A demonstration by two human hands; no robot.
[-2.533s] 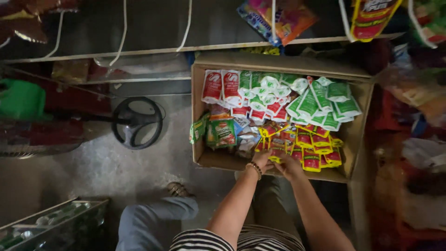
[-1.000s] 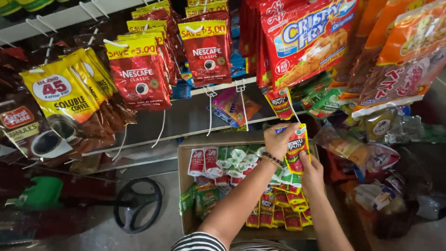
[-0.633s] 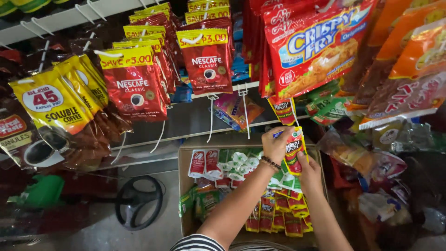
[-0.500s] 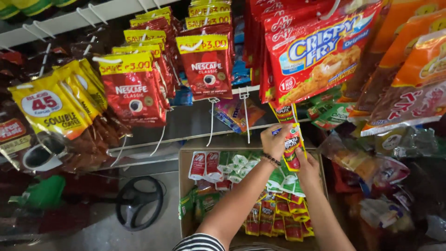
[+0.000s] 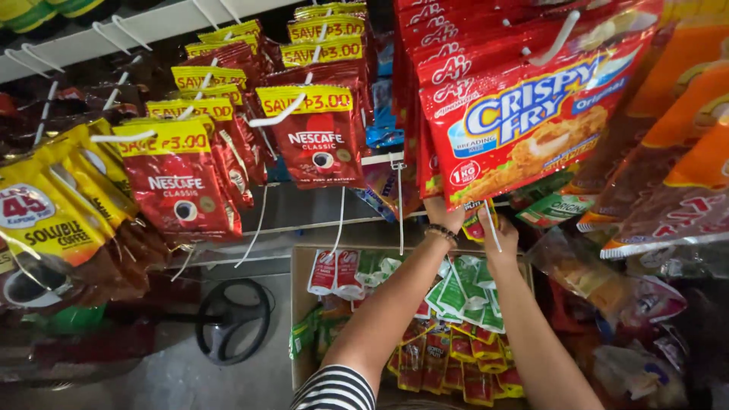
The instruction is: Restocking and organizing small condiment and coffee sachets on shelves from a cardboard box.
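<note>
Both arms reach up from the bottom of the view toward a rack of hanging packets. The left hand [image 5: 443,215], with a beaded bracelet [image 5: 442,232] at the wrist, is raised under the lower edge of a big red breading-mix bag [image 5: 531,114]; its fingers are hidden behind that bag, so I cannot tell whether it is clenched or released. The right hand [image 5: 501,234] is just beside it, its fingers closed on a small red-and-yellow sachet [image 5: 477,220] that sits between the two hands, right at a white hook [image 5: 492,226] hanging below the bag. The sachet is upright, partly covered by the bag's bottom edge. Below the hands stands an open cardboard box [image 5: 298,304] on the floor, packed with rows of sachets: red-and-white ones at the back left, green ones [image 5: 463,292] in the middle under the forearms, red-and-yellow ones [image 5: 456,357] toward the front. To the left hang red coffee packs [image 5: 315,144] with yellow tops on white hooks, and further left yellow coffee packs [image 5: 53,220]. Orange snack bags [image 5: 683,137] hang at the right. A black round fan base [image 5: 231,319] rests on the floor left of the box. A striped sleeve [image 5: 334,389] shows at the bottom edge.
</note>
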